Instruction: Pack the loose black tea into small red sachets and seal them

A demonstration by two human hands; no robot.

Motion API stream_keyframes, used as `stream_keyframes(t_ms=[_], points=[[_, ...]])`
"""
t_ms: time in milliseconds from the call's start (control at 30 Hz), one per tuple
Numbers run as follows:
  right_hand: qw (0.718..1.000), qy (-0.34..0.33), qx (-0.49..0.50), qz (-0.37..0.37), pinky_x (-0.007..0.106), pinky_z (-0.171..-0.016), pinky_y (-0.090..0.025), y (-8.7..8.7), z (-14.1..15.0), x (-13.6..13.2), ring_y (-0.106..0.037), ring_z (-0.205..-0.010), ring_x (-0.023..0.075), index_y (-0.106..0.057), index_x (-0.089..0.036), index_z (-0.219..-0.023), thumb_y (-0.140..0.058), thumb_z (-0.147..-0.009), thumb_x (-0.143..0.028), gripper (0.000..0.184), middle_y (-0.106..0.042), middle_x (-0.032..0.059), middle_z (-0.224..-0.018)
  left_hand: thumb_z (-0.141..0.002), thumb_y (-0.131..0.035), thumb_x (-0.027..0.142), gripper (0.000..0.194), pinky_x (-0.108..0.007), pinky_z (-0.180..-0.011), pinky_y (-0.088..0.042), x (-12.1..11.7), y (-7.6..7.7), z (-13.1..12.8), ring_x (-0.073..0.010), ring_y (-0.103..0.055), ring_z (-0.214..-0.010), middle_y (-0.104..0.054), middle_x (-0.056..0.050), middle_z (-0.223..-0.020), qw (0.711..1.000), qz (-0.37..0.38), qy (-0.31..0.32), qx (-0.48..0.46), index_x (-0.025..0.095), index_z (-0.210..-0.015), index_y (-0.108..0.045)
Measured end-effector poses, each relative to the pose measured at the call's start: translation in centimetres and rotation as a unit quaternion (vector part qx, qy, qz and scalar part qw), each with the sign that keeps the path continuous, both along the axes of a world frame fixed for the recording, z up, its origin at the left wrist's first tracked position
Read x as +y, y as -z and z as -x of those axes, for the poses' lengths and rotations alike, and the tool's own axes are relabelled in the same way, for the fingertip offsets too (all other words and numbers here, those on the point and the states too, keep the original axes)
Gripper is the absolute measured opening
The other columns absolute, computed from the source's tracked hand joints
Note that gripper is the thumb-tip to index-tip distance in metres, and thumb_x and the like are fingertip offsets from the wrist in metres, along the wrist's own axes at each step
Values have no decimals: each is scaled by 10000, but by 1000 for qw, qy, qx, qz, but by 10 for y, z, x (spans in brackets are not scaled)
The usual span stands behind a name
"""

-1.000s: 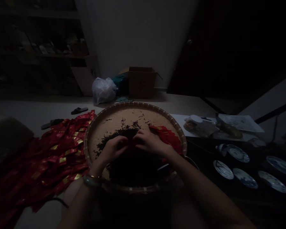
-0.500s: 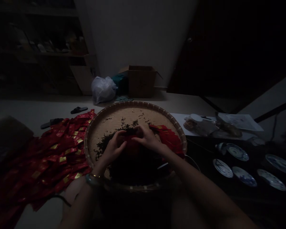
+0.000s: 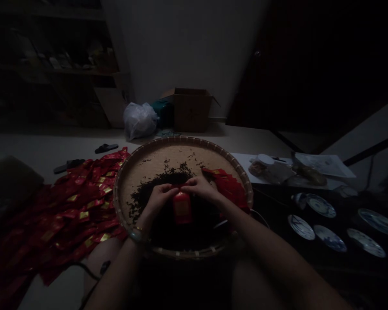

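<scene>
A small red packet point(image 3: 183, 209) with a gold label hangs upright between my hands, its top edge pinched at both corners. My left hand point(image 3: 160, 199) closes thumb and fingers on the packet's left top corner. On the right top corner, my right hand point(image 3: 201, 189) grips the same way. Beneath is a round woven bamboo tray point(image 3: 148, 155) holding a dark heap of loose tea leaves point(image 3: 177, 175). Flat red packets point(image 3: 228, 186) lie in a fanned stack inside the tray's right side. A pale thin object point(image 3: 220, 224) shows in the dark leaves; its kind is unclear.
Many red packets point(image 3: 87, 202) are piled on the floor at left, near dark slippers point(image 3: 106, 148). Behind the tray stand a white plastic bag point(image 3: 140, 120) and a cardboard box point(image 3: 192, 111). At right, blue-and-white plates point(image 3: 330, 237) lie on a dark surface beside a lidded jar point(image 3: 261, 163).
The packet has tipped from foreshortened to upright, its gold-labelled front now facing me. My hands have come closer together and pinch its top edge.
</scene>
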State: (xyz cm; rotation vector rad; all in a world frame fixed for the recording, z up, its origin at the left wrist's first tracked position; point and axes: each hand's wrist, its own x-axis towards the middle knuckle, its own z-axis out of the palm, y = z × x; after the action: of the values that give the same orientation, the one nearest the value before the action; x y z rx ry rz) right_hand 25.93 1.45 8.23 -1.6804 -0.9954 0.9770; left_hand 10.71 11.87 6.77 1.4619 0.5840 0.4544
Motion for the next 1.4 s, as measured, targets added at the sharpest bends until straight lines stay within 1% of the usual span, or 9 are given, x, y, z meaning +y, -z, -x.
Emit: stream_keyframes(t_ms=[233, 400, 667, 767, 867, 967, 1067, 1167, 1400], points=[[999, 33, 22, -23, 206, -520, -343, 3, 5, 2, -472, -528, 87, -647, -125, -669, -691, -627, -345, 229, -577, -35, -566, -583, -775, 432, 414, -230, -592, -440, -4, 2, -1, -146, -605, -637, -716, -40, -744, 998, 64, 23, 4, 111, -839, -722], [999, 49, 10, -23, 207, -521, -349, 3, 9, 2, -482, -533, 93, -647, -127, -665, -703, -621, -300, 187, -579, -32, -560, -565, -791, 420, 426, -235, -576, -436, -4, 5, 1, -144, -602, -587, -716, -53, -695, 995, 95, 33, 19, 93, -834, -740], [999, 39, 38, 0, 204, -495, -355, 7, 12, 2, -471, -479, 84, -635, -130, -692, -694, -652, -248, 137, -555, -43, -519, -554, -792, 418, 454, -261, -609, -456, -3, 8, 0, -175, -623, -628, -723, -65, -734, 997, 66, 26, 13, 87, -859, -732], [998, 61, -2, -30, 219, -542, -404, 6, 13, 3, -523, -534, 103, -634, -136, -691, -685, -662, -229, 110, -596, -25, -581, -570, -790, 395, 468, -268, -659, -482, -5, 6, 1, -185, -645, -709, -723, -72, -836, 995, 85, 38, -21, 102, -920, -690], [989, 76, -70, -109, 259, -654, -471, -1, 14, -1, -598, -676, 145, -650, -151, -767, -673, -697, -259, 130, -660, 9, -725, -544, -812, 336, 604, -308, -706, -504, -7, 4, 2, -201, -660, -760, -706, -96, -950, 987, 125, 100, -25, 125, -1071, -607], [956, 50, -195, -211, 318, -779, -492, -14, 13, -12, -614, -855, 186, -653, -173, -952, -652, -748, -283, 232, -672, 55, -939, -495, -825, 266, 644, -314, -726, -494, -8, 5, 2, -187, -645, -747, -700, -83, -914, 987, 97, 127, 5, 129, -1078, -588], [879, -1, -387, -280, 382, -873, -462, -27, 14, -25, -563, -973, 217, -638, -188, -1057, -647, -783, -277, 288, -635, 90, -1040, -480, -808, 261, 491, -270, -702, -466, -6, 9, 1, -144, -587, -690, -670, -12, -778, 996, 3, 90, 1, 126, -916, -627], [809, -36, -515, -282, 385, -848, -461, -36, 18, -31, -538, -914, 219, -646, -162, -1028, -563, -862, -246, 204, -638, 97, -924, -515, -775, 312, 360, -240, -620, -434, -6, 13, 0, -114, -509, -615, -599, 30, -670, 994, -79, 70, -9, 129, -777, -609], [749, -36, -610, -258, 340, -799, -442, -42, 35, -33, -514, -833, 202, -640, -160, -975, -456, -929, -225, 201, -624, 78, -838, -572, -745, 361, 335, -209, -569, -386, -9, 18, 0, -102, -436, -612, -525, 41, -672, 978, -204, 26, -31, 146, -755, -565]])
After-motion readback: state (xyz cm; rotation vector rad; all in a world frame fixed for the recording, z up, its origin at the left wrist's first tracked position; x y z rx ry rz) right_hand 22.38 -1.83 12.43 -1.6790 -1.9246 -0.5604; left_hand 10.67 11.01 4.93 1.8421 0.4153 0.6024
